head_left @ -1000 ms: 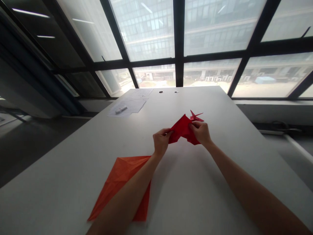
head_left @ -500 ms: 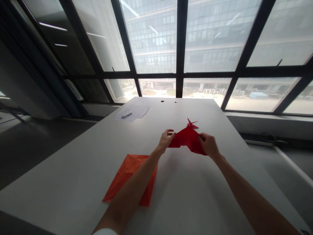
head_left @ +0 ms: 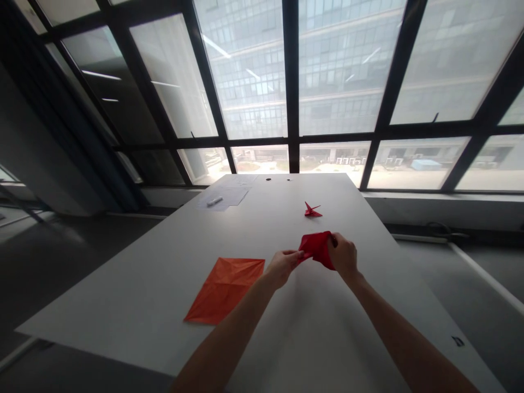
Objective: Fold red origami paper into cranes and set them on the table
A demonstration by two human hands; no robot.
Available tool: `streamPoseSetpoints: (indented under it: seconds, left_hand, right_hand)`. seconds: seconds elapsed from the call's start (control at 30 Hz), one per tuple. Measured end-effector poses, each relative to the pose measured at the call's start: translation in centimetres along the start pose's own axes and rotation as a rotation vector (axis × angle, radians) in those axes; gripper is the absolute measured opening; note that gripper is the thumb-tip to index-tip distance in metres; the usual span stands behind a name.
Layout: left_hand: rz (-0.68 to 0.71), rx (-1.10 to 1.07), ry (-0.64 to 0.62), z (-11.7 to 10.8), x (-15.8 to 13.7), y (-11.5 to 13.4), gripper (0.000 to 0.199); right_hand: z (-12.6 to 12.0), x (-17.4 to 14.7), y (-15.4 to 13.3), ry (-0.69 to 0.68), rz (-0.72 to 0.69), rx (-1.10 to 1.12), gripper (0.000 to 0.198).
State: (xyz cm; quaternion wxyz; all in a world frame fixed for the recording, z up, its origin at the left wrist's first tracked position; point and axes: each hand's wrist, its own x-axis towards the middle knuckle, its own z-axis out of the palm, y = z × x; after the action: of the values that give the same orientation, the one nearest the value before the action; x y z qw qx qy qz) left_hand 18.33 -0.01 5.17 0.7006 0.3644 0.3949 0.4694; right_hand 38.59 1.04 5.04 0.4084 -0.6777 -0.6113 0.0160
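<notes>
Taking the red paper (head_left: 321,246) as the centre of the clock, with 12 o'clock pointing toward the windows (head_left: 254,71), both hands hold it over the counter (head_left: 278,224). The left hand (head_left: 282,267), at 8 o'clock, pinches a narrow end between thumb and fingers. The right hand (head_left: 345,256), at about 3 o'clock, grips the opposite edge. The paper is bent and partly folded between them, and the fingers hide some of its edges.

At 12 o'clock, just beyond the paper, a small pointed red figure (head_left: 311,210) rests on the counter, apart from both hands. At 8 o'clock lies an orange sheet (head_left: 223,286), creased and spread flat; the left forearm (head_left: 245,322) crosses in front of its near right part and hides it.

Farther off, toward 10 o'clock, white papers (head_left: 237,195) overlap, with a white tube-shaped item (head_left: 214,201) lying on them. Near 11 o'clock, close to the far edge, a dark round spot (head_left: 268,179) marks the counter. A small dark mark (head_left: 457,341) shows at 4 o'clock, by the right edge.
</notes>
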Motion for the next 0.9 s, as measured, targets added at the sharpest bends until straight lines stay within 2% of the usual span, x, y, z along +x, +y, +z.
streamPoseSetpoints:
  seconds: [0.1,0.2,0.27,0.33,0.43,0.5,0.57,0.7,0.77,0.9]
  left_hand:
    - [0.007,-0.011,0.043,-0.7,-1.0,-0.8,0.039]
    - [0.080,0.034,0.065,-0.9,-2.2,-0.8,0.051]
    - [0.173,0.139,0.113,-0.8,-2.8,-0.7,0.053]
    - [0.293,0.264,0.139,-0.4,-3.1,-0.8,0.047]
    - [0.417,0.422,0.167,0.0,-3.0,-1.1,0.030]
    - [0.401,0.466,0.187,0.0,-2.7,-1.3,0.027]
    - [0.341,0.459,0.185,-0.1,-2.6,-1.4,0.030]
    - [0.247,0.396,0.181,-0.6,-2.6,-1.3,0.050]
    - [0.213,0.340,0.184,-0.8,-2.6,-1.2,0.059]
    - [0.221,0.185,0.244,-1.3,-1.6,-1.2,0.054]
  right_hand:
    - [-0.1,-0.9,0.1,-0.061,0.062,-0.020,0.034]
    - [0.0,-1.8,0.5,-0.158,0.089,0.019,0.029]
    - [0.0,-2.2,0.6,-0.168,-0.033,0.099,0.047]
    - [-0.2,-2.7,0.3,-0.146,-0.258,0.153,0.060]
    - [-0.8,-3.1,-0.6,-0.162,-0.516,0.110,0.046]
    - [-1.1,-3.2,-1.2,-0.197,-0.547,0.050,0.027]
    - [-1.1,-3.2,-1.5,-0.218,-0.487,0.012,0.019]
    - [-0.2,-2.6,-0.6,-0.258,-0.136,0.034,0.043]
    - [0.3,-2.2,0.3,-0.307,0.012,0.068,0.046]
    - [0.8,-1.9,1.0,-0.344,0.069,0.121,0.048]
